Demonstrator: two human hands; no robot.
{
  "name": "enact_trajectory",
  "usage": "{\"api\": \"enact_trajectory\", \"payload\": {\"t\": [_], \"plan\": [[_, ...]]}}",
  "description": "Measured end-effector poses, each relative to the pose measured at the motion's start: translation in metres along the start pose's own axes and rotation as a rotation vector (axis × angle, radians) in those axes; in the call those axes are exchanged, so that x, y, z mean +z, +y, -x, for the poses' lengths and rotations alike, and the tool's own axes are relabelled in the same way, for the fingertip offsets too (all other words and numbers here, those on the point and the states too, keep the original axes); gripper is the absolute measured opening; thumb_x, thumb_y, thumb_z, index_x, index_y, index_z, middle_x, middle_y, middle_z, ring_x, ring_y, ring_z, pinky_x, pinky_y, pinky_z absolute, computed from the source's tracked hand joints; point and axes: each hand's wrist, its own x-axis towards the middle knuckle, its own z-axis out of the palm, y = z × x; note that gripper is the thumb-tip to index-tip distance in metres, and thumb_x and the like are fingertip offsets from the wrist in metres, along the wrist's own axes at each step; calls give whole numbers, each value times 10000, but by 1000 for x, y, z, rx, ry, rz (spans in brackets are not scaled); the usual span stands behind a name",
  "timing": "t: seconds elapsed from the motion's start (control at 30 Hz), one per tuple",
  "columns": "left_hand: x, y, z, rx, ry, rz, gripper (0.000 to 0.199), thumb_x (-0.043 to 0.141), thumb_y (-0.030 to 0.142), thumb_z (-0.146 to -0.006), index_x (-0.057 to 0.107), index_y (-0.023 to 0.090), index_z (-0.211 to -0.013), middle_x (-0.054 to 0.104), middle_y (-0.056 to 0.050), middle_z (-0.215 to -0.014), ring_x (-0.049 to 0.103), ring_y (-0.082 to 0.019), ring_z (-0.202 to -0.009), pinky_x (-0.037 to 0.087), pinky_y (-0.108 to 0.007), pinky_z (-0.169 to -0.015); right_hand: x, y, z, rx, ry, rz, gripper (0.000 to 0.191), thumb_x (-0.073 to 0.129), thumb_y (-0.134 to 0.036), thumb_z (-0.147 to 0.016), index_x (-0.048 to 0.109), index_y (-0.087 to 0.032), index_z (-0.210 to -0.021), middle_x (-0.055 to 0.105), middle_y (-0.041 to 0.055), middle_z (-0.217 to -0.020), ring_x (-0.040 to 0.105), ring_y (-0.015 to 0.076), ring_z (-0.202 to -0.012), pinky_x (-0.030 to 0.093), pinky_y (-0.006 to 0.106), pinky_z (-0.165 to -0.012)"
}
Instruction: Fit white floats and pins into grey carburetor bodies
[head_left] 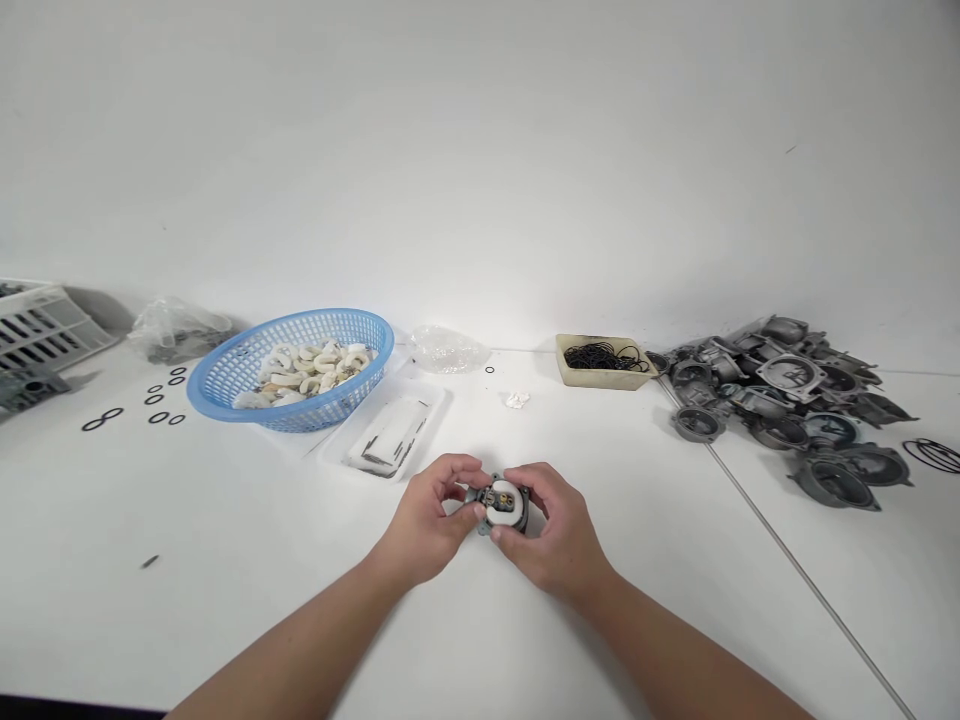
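Between my two hands, low over the white table, is a round grey metal housing [523,520] with a white C-shaped plastic piece [506,515] inside it. Small brass-coloured parts show in the middle of the white piece. My left hand [439,520] grips the housing's left side, thumb near the front and fingers behind. Around its right side curls my right hand [555,525], thumb at the front edge. The underside of the housing is hidden.
A blue basket [214,385] holds white curved pieces. Beside it lies a white tray [439,410] with thin dark strips. A cream box [607,378] holds black rubber rings. Several grey housings [787,375] are heaped at right. Loose black rings [154,400] and a white crate [60,325] are at left.
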Motion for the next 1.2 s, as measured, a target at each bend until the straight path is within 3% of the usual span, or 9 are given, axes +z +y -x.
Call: {"api": "enact_trajectory", "payload": {"t": [0.47,0.7,1.0,1.2], "plan": [[-1,-2,1,63,-30,29,374,655,201,-748,500,204,-1088,624,-81,-1054,581,-207,-1018,440,-397,-923,-2,1,2,-24,-19,-22,438,669,-173,-639,558,-244,-1057,582,46,-973,599,220,-864,522,365,-753],[-7,-1,2,133,-195,-28,490,648,125,-710,489,229,-1162,538,-85,-1196,537,-228,-1093,423,-406,-967,-3,3,1,-26,-28,1,458,679,-188,-639,554,-244,-1076,584,47,-997,600,224,-890,522,369,-783],[-5,-1,1,108,-258,-29,608,664,114,-658,445,211,-1216,537,-101,-1177,564,-227,-1018,490,-374,-859,-6,1,4,-19,-48,20,522,675,-248,-658,503,-219,-1150,555,76,-1096,582,247,-986,525,407,-842],[-5,-8,0,146,-220,-103,639,685,129,-636,459,219,-1227,548,-111,-1184,590,-227,-982,500,-352,-818,-6,1,3,-66,-75,76,567,671,-274,-665,472,-221,-1193,542,95,-1147,574,267,-1017,522,425,-846]]}}
